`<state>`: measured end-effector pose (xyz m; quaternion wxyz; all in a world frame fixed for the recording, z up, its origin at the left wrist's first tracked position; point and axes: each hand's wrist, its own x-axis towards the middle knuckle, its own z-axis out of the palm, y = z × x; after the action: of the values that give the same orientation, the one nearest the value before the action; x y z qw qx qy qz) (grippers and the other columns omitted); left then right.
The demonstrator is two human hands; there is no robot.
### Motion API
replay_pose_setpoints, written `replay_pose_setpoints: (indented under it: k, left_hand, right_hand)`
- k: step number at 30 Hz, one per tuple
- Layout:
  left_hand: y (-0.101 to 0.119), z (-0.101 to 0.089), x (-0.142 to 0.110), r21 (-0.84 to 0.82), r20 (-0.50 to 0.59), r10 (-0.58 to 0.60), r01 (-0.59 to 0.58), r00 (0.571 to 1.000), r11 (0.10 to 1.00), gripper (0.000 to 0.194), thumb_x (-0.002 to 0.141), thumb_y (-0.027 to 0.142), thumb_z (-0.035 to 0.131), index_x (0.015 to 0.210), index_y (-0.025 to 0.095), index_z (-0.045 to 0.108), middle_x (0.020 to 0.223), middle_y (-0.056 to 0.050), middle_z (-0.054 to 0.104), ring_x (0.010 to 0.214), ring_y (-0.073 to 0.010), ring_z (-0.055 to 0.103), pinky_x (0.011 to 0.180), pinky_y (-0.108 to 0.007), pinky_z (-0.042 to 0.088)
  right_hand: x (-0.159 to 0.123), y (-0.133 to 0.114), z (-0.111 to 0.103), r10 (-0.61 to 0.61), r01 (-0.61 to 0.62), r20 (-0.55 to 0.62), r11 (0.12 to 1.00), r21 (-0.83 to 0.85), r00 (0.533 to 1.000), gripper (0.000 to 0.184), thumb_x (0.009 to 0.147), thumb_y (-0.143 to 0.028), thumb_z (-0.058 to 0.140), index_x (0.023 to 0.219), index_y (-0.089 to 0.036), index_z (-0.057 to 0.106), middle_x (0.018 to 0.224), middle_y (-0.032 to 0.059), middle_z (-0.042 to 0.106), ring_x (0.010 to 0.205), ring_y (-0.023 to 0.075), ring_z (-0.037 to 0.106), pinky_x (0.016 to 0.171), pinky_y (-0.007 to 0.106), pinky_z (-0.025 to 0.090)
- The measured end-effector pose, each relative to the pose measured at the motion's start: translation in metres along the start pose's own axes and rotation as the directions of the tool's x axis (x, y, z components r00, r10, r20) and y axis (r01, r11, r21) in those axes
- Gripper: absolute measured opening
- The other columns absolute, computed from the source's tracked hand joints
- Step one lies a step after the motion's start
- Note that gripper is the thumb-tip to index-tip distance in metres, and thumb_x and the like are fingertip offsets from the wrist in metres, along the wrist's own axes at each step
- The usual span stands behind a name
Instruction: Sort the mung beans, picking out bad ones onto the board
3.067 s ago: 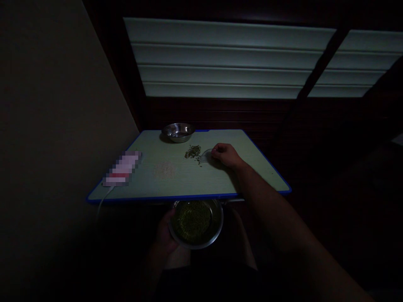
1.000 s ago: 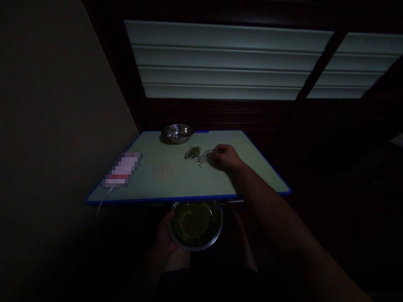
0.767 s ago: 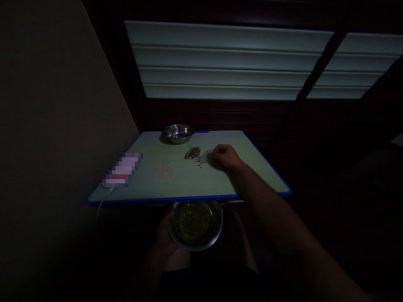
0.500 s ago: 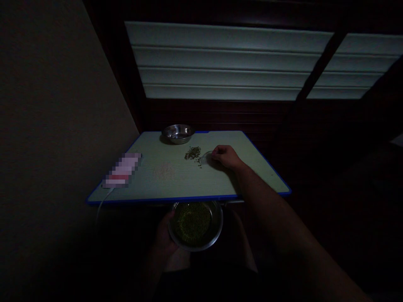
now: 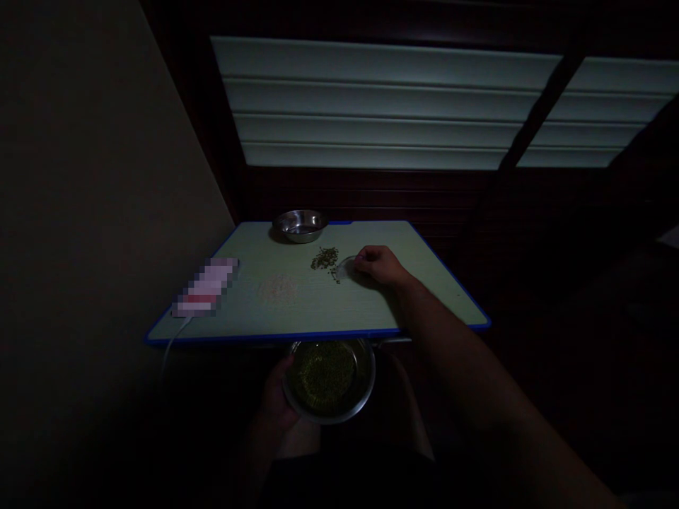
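My left hand (image 5: 279, 397) is closed on the rim and side of a steel bowl (image 5: 366, 403), held below the table's front edge. Small green grains, which look like mung beans (image 5: 326, 371), cover the bowl's bottom. Over the tabletop, my right hand (image 5: 379, 265) pinches a clear, round-edged piece (image 5: 346, 268), perhaps a lid or shallow dish; its exact kind is too dim to tell. The piece's left edge is beside a few stray grains. A small pile of dark green grains (image 5: 325, 258) lies just beyond them to the left.
A second steel bowl (image 5: 300, 226) stands at the back of the blue-edged table (image 5: 344, 311). Pale grains (image 5: 279, 288) are spread thinly left of centre. A phone-like object (image 5: 206, 286), blurred out, lies at the left with a white cable (image 5: 172, 343) hanging over the edge.
My right hand has shifted slightly left with the clear piece, and the stray grains by its edge have moved a little. My left hand and its bowl stay nearly still.
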<state>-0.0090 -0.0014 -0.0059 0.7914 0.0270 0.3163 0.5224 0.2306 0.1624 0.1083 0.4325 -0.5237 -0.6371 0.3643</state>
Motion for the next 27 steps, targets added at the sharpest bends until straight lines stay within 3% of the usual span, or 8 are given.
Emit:
replay_pose_setpoints:
  k: [9,18,27]
  left_hand:
    - [0.000,0.003,-0.001,0.015,-0.072,0.017,-0.016,0.997,1.000,0.021,0.079,0.021,0.055,0.074,0.017,0.075,0.077,-0.007,0.077,0.080,-0.0253,0.072,0.087,-0.042,0.052]
    - [-0.001,-0.007,0.004,-0.009,0.059,0.022,-0.022,0.998,1.000,0.021,0.080,0.021,0.055,0.082,0.016,0.076,0.083,-0.009,0.077,0.086,-0.0263,0.072,0.092,-0.043,0.050]
    - [0.000,-0.002,0.000,-0.009,-0.001,-0.005,0.005,1.000,1.000,0.021,0.080,0.020,0.056,0.078,0.017,0.076,0.081,-0.009,0.077,0.084,-0.0261,0.072,0.092,-0.043,0.049]
  right_hand:
    - [-0.002,-0.002,0.001,-0.020,0.019,0.026,1.000,0.011,0.999,0.025,0.062,-0.038,0.069,0.067,-0.015,0.059,0.059,0.0002,0.061,0.053,0.0100,0.050,0.052,0.023,0.039]
    - [0.000,0.001,0.001,-0.049,0.048,0.046,0.999,0.022,0.998,0.028,0.061,-0.039,0.069,0.068,-0.015,0.059,0.060,-0.0001,0.059,0.053,0.0092,0.047,0.053,0.024,0.037]
    - [0.001,0.005,-0.001,-0.048,0.047,0.066,0.999,0.008,0.997,0.029,0.061,-0.041,0.070,0.068,-0.015,0.059,0.060,-0.0002,0.058,0.053,0.0090,0.045,0.051,0.023,0.035]
